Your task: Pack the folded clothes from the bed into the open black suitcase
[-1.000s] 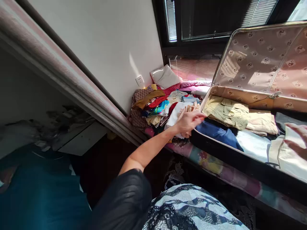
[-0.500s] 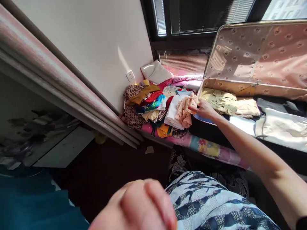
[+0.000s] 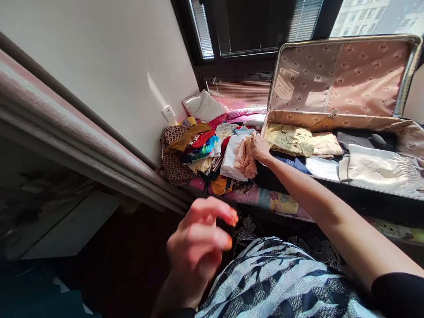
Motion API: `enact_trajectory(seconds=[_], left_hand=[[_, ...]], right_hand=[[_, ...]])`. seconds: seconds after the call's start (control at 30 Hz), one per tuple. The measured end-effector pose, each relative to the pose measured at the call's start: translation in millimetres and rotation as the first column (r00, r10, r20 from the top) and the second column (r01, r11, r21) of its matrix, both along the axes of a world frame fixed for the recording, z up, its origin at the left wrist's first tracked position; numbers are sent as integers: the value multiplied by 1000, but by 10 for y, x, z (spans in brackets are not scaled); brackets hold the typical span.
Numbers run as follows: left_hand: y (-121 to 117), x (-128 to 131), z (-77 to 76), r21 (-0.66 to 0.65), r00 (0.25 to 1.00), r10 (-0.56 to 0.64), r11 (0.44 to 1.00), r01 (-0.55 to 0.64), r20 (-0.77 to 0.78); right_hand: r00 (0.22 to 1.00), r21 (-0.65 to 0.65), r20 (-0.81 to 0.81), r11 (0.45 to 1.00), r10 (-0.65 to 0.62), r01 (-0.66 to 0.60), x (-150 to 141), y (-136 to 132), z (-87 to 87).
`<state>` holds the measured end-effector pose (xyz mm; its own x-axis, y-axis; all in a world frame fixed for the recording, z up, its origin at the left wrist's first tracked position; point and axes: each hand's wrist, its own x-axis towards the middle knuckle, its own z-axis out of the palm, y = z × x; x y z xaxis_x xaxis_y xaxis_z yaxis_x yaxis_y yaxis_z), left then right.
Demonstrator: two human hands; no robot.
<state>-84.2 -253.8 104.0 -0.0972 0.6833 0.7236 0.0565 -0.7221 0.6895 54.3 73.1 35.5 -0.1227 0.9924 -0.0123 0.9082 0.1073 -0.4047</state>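
My right hand (image 3: pixel 260 148) reaches out to a ruffled peach garment (image 3: pixel 244 159) and grips its right edge; the fingertips are partly hidden in the fabric. That garment lies on a folded white cloth (image 3: pixel 231 158) beside the left end of an open suitcase (image 3: pixel 359 115). My left hand (image 3: pixel 200 238) hangs in front of my body, slightly blurred, fingers curved and apart with nothing between them. In the suitcase lie a folded pale green garment (image 3: pixel 289 138), a cream one (image 3: pixel 326 145) and a white fringed cloth (image 3: pixel 377 163).
A heap of mixed clothes (image 3: pixel 195 148) sits against the wall, with a white pillow (image 3: pixel 203 106) behind it. The suitcase lid (image 3: pixel 334 75) leans up by the window. A long curtain (image 3: pixel 82 128) hangs at left, and a wall socket (image 3: pixel 168 113) is near the heap.
My right hand has moved from the suitcase's left rim onto the peach garment. My left hand has risen and its fingers have spread. The view has shifted right.
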Motion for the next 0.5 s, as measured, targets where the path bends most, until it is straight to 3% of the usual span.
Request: enact_trajectory(seconds=[0.13, 0.2, 0.27, 0.37, 0.5], left_hand=[[901, -96, -470, -270, 984, 85, 962, -39, 160], [1426, -128, -718, -492, 958, 189, 868, -60, 217], [1925, -112, -889, -670, 921, 321, 736, -96, 220], [2502, -29, -982, -807, 926, 275, 589, 51, 259], [2902, 44, -998, -885, 895, 278, 413, 216, 348]], right_hand=[[989, 64, 93, 990, 119, -125, -76, 35, -10], [975, 57, 146, 983, 166, -176, -121, 30, -10], [967, 54, 165, 978, 192, -203, -145, 29, -10], [970, 51, 144, 978, 195, -204, -148, 47, -6], [979, 103, 22, 973, 203, -204, -179, 69, 24]])
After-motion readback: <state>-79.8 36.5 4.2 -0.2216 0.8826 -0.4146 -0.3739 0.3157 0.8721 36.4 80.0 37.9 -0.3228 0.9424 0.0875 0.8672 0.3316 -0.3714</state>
